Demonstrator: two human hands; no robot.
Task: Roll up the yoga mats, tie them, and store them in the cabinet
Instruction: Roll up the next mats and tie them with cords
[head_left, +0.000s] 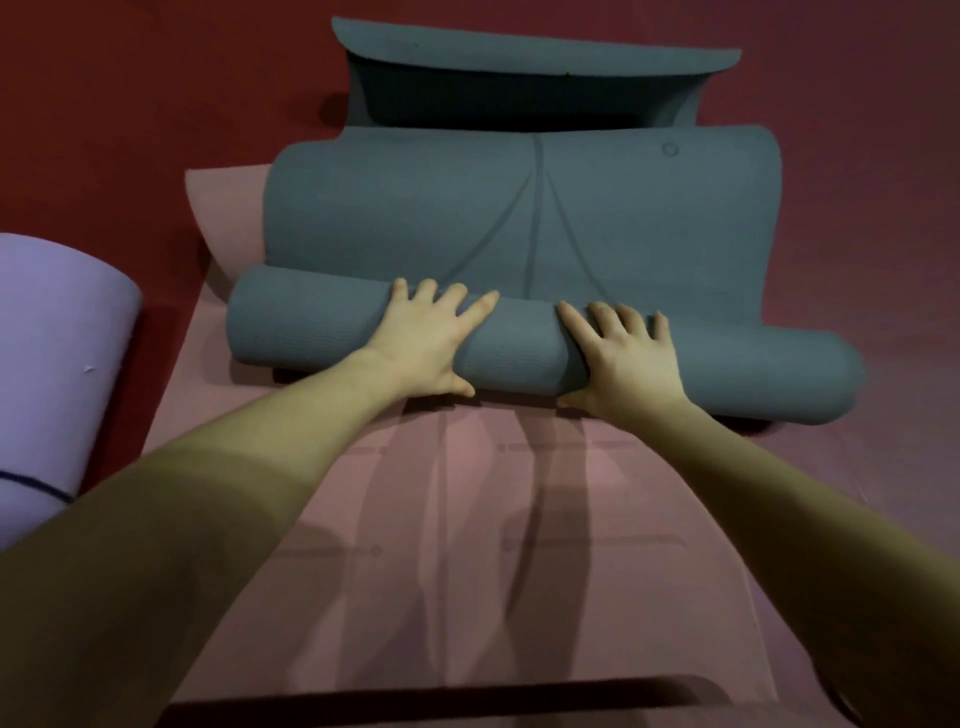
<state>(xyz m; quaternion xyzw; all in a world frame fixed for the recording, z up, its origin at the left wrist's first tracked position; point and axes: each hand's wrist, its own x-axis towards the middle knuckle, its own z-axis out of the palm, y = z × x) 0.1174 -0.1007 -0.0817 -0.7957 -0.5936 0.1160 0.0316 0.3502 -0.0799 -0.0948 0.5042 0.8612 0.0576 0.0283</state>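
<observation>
At the floor's left edge lies a rolled lilac mat. Both bare arms reach forward. The left hand lies palm down with fingers spread and straight on the rolled part of the grey-blue mat, thumb low on the roll's near side. The right hand presses just beside it, equally flat. The roll rests on a pink mat spread over the dark red floor. The grey-blue mat's far end seems curled upward.
</observation>
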